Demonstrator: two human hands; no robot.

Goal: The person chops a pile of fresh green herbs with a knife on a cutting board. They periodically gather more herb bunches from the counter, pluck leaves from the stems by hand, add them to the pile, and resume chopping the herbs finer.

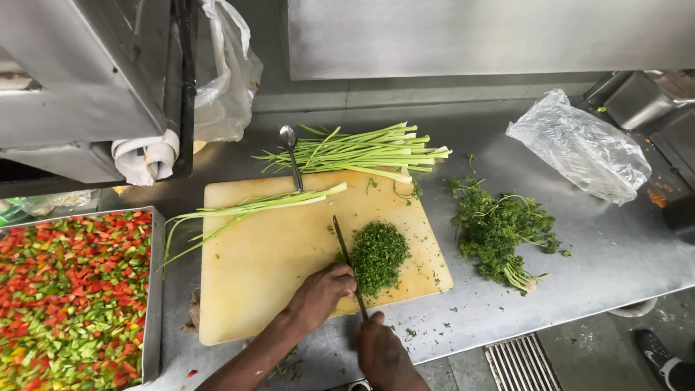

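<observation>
From the head camera, the right hand [384, 355] is closed around the handle of a knife [348, 262], whose blade lies on the cutting board [253, 275]. The left hand [321, 293] rests curled on the board, touching the blade's left side, with the pile of chopped herbs [378, 253] just right of the blade. With fingers that close, a slip could nick them. The pile sits near the board's right edge, so bits may scatter onto the counter [615, 253].
</observation>
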